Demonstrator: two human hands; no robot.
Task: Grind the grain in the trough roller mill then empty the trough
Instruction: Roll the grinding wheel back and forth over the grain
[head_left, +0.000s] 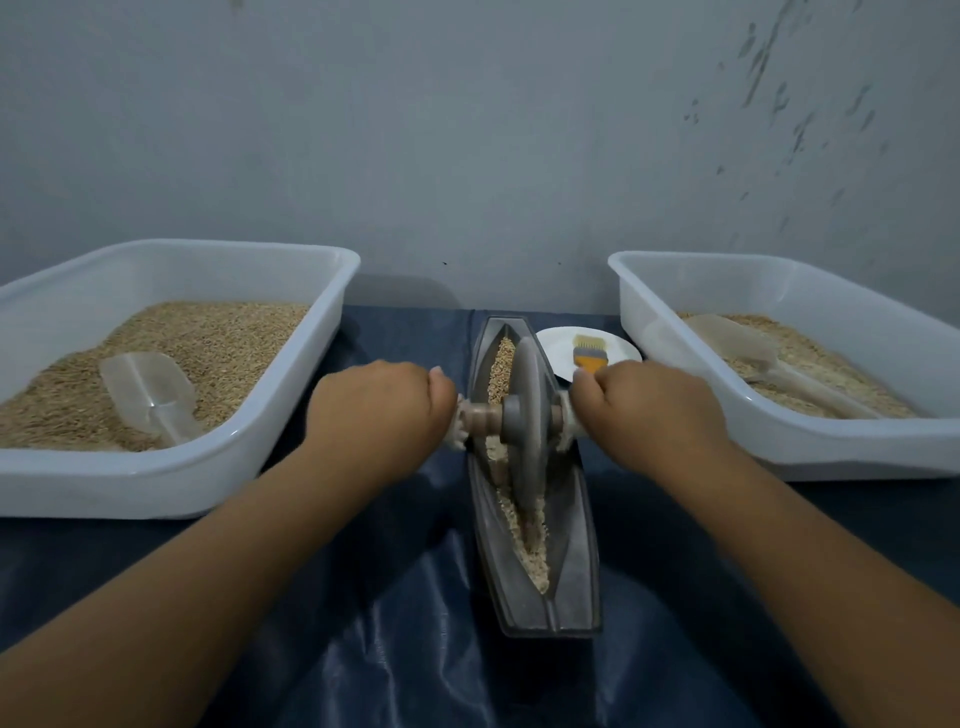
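A grey boat-shaped trough lies lengthwise on the dark blue cloth in the middle. Grain fills its groove, whole at the far end and paler and crushed at the near end. A grey roller wheel stands upright in the groove about midway along. My left hand grips the left end of its wooden axle. My right hand grips the right end, which is hidden by the fingers.
A white tub at left holds whole grain and a clear scoop. A white tub at right holds ground grain and another scoop. A small white plate with an orange brush sits behind the trough. A wall stands close behind.
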